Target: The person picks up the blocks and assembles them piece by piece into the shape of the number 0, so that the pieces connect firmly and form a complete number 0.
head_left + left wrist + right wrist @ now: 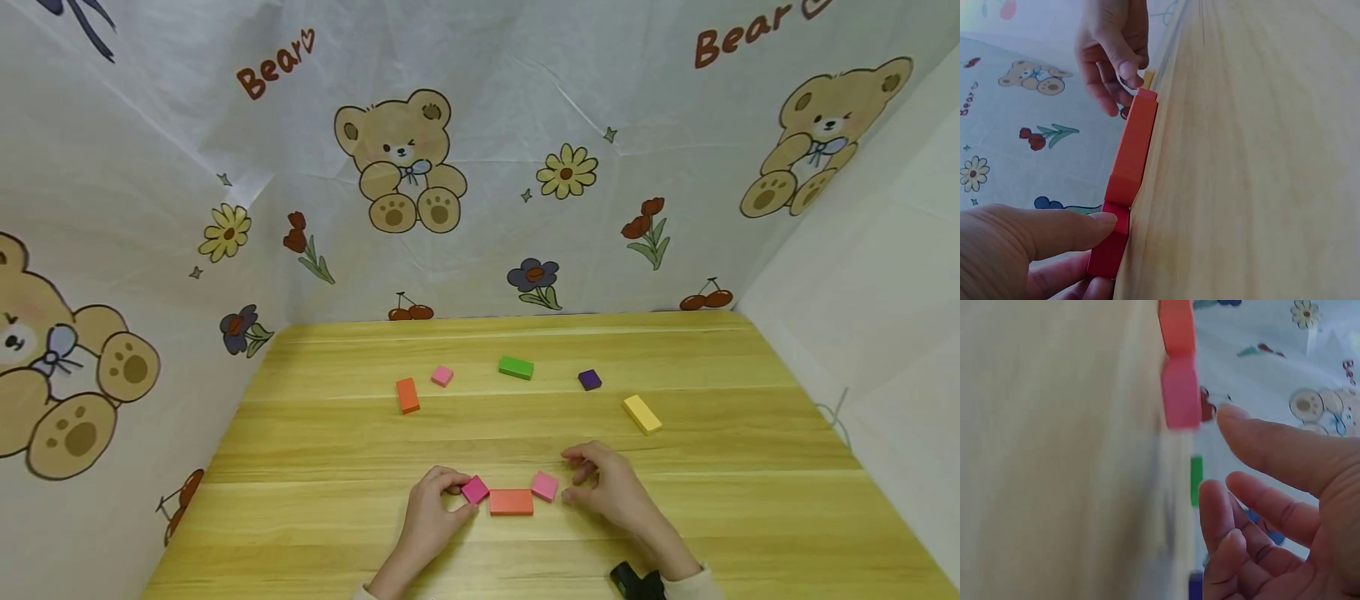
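Note:
My left hand [432, 514] pinches a magenta square block [475, 490] between thumb and fingers, its corner right at the left end of an orange-red rectangular block [512, 502]. At that block's right end lies a pink square block [545, 486], turned at a slant. Just right of the pink block, my right hand [611, 487] hovers with fingers loosely bent and nothing between them; the right wrist view shows a gap between its thumb and the pink block [1181, 394]. In the left wrist view, the thumb presses the magenta block [1110, 244].
Farther back on the wooden table [337, 467] an arc of blocks lies spread out: orange [408, 396], small pink [442, 376], green [516, 367], dark purple [590, 379] and yellow [642, 414]. A bear-patterned cloth [480, 250] hangs behind the table.

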The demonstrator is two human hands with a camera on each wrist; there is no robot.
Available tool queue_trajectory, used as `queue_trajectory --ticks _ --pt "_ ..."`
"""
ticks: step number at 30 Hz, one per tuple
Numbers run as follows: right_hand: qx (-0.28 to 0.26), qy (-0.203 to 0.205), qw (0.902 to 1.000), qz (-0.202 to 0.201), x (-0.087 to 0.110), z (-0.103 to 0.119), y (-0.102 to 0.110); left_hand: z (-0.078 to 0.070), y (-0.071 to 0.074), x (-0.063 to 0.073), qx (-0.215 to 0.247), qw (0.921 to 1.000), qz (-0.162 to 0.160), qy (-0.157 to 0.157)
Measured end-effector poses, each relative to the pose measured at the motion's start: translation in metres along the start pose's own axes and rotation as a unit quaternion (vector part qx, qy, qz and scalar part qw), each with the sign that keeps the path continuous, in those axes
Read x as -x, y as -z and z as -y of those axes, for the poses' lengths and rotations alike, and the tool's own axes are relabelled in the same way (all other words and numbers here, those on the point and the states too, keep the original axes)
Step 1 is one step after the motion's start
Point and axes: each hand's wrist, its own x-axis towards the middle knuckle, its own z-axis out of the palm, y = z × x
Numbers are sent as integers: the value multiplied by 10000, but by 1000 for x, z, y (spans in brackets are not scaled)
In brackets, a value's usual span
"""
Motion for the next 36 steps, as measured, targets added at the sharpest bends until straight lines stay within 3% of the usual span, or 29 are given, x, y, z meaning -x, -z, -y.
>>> queue_trajectory --ticks 9,14,21,28,36 --pt "493 -171 9920 -1152 -9 -25 69 -1 1 0 80 10000 24 -14" --pt "910 -189 9853 -1436 -19 -43 94 -1 2 0 78 10000 56 20" --pt "1028 -544 9886 -959 -29 -63 108 0 1 1 84 9999 56 7" --pt "1054 -550 9924 -312 -36 -75 109 1 0 1 56 10000 35 -50" --pt "775 -688 9946 -15 -40 -80 103 1 1 0 122 9999 41 -53"
